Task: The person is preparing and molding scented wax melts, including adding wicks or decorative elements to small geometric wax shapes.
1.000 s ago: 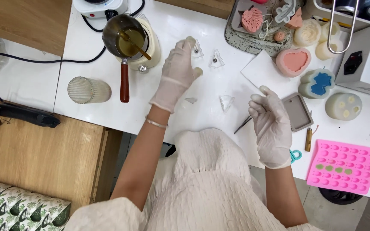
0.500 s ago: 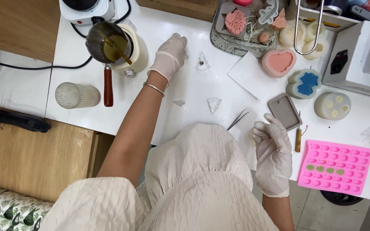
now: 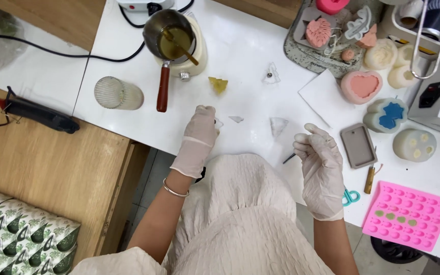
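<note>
My gloved left hand rests near the white table's front edge, fingers curled down. A small clear piece lies at its fingertips; I cannot tell whether it is gripped. Just right of it are another clear sliver and a clear tree-shaped mould. Farther back stand a yellow-filled tree mould and a clear one. My gloved right hand hovers with loosely spread fingers and nothing in it, above dark tweezers.
A small pot of yellow wax with a wooden handle sits at the back, a ribbed glass lying to its left. On the right are a grey rectangular mould, heart and flower moulds, and a pink silicone tray.
My left hand drew back from the far side of the table to its front edge, uncovering the yellow-filled mould. My right hand rose a little over the tweezers. The view shifted.
</note>
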